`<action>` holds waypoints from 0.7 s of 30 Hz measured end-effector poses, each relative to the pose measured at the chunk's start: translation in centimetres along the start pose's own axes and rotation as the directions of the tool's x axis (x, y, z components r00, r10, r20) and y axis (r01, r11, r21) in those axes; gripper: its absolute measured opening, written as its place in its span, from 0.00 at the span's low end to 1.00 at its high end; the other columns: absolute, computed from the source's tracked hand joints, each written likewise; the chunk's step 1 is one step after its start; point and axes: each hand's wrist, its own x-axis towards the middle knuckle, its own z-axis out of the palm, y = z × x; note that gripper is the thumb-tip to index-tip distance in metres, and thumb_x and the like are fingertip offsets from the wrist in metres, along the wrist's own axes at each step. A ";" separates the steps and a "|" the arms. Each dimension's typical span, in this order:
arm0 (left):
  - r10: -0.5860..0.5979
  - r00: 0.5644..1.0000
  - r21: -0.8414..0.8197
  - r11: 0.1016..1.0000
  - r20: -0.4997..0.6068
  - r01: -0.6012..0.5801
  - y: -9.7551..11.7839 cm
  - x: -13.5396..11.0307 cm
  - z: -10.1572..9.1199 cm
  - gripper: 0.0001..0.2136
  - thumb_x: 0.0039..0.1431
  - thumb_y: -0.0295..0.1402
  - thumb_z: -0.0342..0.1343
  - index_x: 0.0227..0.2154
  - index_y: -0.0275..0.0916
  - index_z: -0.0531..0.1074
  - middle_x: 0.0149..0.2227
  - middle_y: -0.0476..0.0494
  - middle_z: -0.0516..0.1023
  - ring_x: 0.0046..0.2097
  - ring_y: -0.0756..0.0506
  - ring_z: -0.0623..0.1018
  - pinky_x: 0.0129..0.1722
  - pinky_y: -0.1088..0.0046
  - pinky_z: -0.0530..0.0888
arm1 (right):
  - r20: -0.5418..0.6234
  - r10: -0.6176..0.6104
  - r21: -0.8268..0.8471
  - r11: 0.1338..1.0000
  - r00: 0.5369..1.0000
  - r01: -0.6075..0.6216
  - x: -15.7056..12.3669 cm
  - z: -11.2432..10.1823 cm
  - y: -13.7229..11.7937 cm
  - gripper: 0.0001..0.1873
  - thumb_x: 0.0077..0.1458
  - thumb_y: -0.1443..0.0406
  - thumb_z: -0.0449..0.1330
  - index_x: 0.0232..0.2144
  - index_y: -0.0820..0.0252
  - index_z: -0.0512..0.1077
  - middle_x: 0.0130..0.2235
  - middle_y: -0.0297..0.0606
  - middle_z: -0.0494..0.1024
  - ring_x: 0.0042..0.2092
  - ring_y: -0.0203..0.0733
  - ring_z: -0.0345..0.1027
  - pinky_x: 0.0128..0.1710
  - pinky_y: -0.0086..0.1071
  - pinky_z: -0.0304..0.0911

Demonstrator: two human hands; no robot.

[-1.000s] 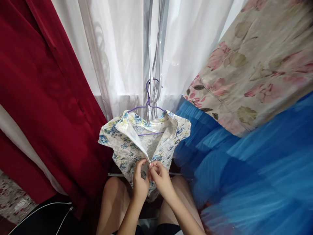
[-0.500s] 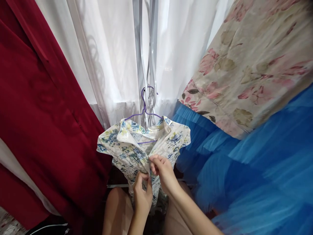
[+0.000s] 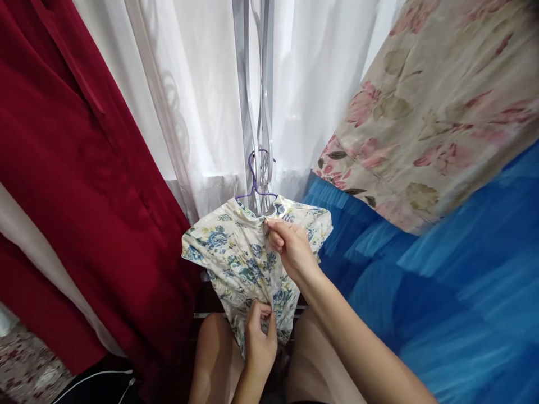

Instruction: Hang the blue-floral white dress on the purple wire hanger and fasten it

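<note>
A small white dress (image 3: 240, 252) with blue and yellow flowers hangs on a purple hanger (image 3: 254, 182). Its middle opening is drawn together up to the neckline. My right hand (image 3: 290, 244) pinches at the top of that opening, just under the neck, on what seems to be a zipper pull; the fingers hide it. Lower down, my left hand (image 3: 261, 331) grips the dress fabric along the same seam between thumb and fingers. The hanger's hook rests on a grey metal stand (image 3: 265, 112).
White curtains (image 3: 202, 101) hang behind the stand. A red cloth (image 3: 105, 196) drapes at left, with a white cable (image 3: 96, 373) below it. On the right hang a floral cloth (image 3: 421, 118) and blue tulle (image 3: 455, 280). My knees (image 3: 214, 348) frame the dress.
My right hand has moved up to the neckline, and the open V of the dress has closed behind it. My left hand still grips the fabric lower down.
</note>
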 end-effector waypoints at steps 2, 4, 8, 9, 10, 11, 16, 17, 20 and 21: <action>0.041 0.999 -0.012 0.999 0.000 -0.041 0.7 0.9 -1.0 0.04 0.64 0.27 0.50 0.35 0.38 0.69 0.34 0.44 0.73 0.37 0.46 0.75 0.39 0.71 0.71 | -0.034 -0.061 -0.077 0.995 0.998 0.058 -0.5 -0.3 0.6 0.08 0.51 0.62 0.64 0.27 0.63 0.73 0.13 0.23 0.59 0.17 0.27 0.44 0.19 0.27 0.40; 0.146 0.989 -0.019 0.989 -0.036 -0.147 2.6 2.9 -2.3 0.04 0.65 0.27 0.49 0.38 0.38 0.69 0.38 0.43 0.73 0.40 0.46 0.75 0.42 0.70 0.71 | -0.040 -0.129 -0.167 0.979 0.991 0.120 -1.0 -0.5 0.9 0.09 0.54 0.62 0.64 0.30 0.63 0.74 0.13 0.23 0.61 0.17 0.27 0.46 0.19 0.26 0.40; 0.422 0.890 0.018 0.905 -0.171 -0.426 9.0 9.5 -5.6 0.11 0.65 0.26 0.51 0.49 0.40 0.69 0.41 0.42 0.72 0.42 0.46 0.74 0.42 0.71 0.72 | 0.008 -0.155 -0.271 0.951 0.988 0.151 -1.6 -0.4 0.5 0.11 0.56 0.59 0.63 0.31 0.63 0.73 0.14 0.24 0.62 0.17 0.28 0.49 0.19 0.26 0.41; 0.471 0.857 0.025 0.879 -0.211 -0.477 10.6 11.3 -6.3 0.14 0.66 0.27 0.51 0.53 0.40 0.67 0.40 0.43 0.71 0.41 0.47 0.73 0.42 0.71 0.72 | 0.012 -0.154 -0.278 0.949 0.988 0.151 -1.6 -0.3 0.3 0.11 0.56 0.59 0.63 0.31 0.62 0.73 0.14 0.24 0.62 0.17 0.28 0.49 0.19 0.26 0.42; 0.495 0.845 0.042 0.867 -0.204 -0.497 12.0 13.0 -7.0 0.17 0.66 0.27 0.51 0.57 0.41 0.65 0.38 0.45 0.71 0.39 0.48 0.73 0.41 0.71 0.72 | 0.013 -0.155 -0.282 0.947 0.988 0.152 -1.7 -0.3 0.2 0.11 0.56 0.59 0.63 0.30 0.62 0.73 0.14 0.24 0.62 0.17 0.28 0.49 0.19 0.26 0.43; 0.516 0.841 0.075 0.857 -0.162 -0.510 13.1 14.5 -7.5 0.16 0.67 0.28 0.51 0.56 0.41 0.66 0.38 0.45 0.71 0.39 0.48 0.73 0.41 0.71 0.72 | 0.012 -0.156 -0.288 0.945 0.988 0.153 -1.7 -0.2 0.1 0.11 0.56 0.59 0.63 0.30 0.62 0.72 0.14 0.24 0.62 0.18 0.28 0.49 0.19 0.26 0.43; 0.609 0.793 0.194 0.778 -0.004 -0.597 15.1 17.1 -7.3 0.07 0.68 0.28 0.49 0.35 0.38 0.71 0.37 0.44 0.72 0.41 0.47 0.73 0.43 0.69 0.71 | 0.003 -0.136 -0.332 0.934 0.991 0.130 -1.3 -0.9 1.8 0.12 0.56 0.58 0.62 0.27 0.60 0.69 0.15 0.23 0.60 0.18 0.28 0.45 0.19 0.26 0.41; 0.619 0.786 0.196 0.769 0.015 -0.609 15.1 17.0 -7.0 0.07 0.68 0.28 0.48 0.34 0.38 0.70 0.37 0.44 0.71 0.41 0.47 0.73 0.43 0.69 0.71 | -0.003 -0.133 -0.322 0.939 0.991 0.125 -1.3 -1.1 2.4 0.13 0.55 0.58 0.62 0.26 0.60 0.68 0.15 0.23 0.59 0.18 0.28 0.44 0.19 0.26 0.40; 0.605 0.795 0.213 0.773 0.035 -0.598 15.2 16.4 -6.7 0.04 0.67 0.28 0.50 0.39 0.39 0.70 0.41 0.43 0.72 0.40 0.47 0.73 0.43 0.69 0.72 | -0.024 -0.131 -0.280 0.953 0.991 0.119 -1.3 -1.7 3.3 0.12 0.55 0.59 0.62 0.26 0.60 0.68 0.16 0.22 0.57 0.19 0.28 0.43 0.20 0.27 0.40; 0.592 0.805 0.227 0.780 0.033 -0.583 15.2 16.4 -6.9 0.04 0.66 0.28 0.51 0.41 0.39 0.70 0.43 0.43 0.73 0.40 0.47 0.74 0.43 0.69 0.72 | -0.024 -0.133 -0.277 0.953 0.991 0.121 -1.4 -1.8 3.2 0.11 0.55 0.59 0.62 0.26 0.60 0.69 0.16 0.22 0.57 0.19 0.29 0.43 0.20 0.27 0.40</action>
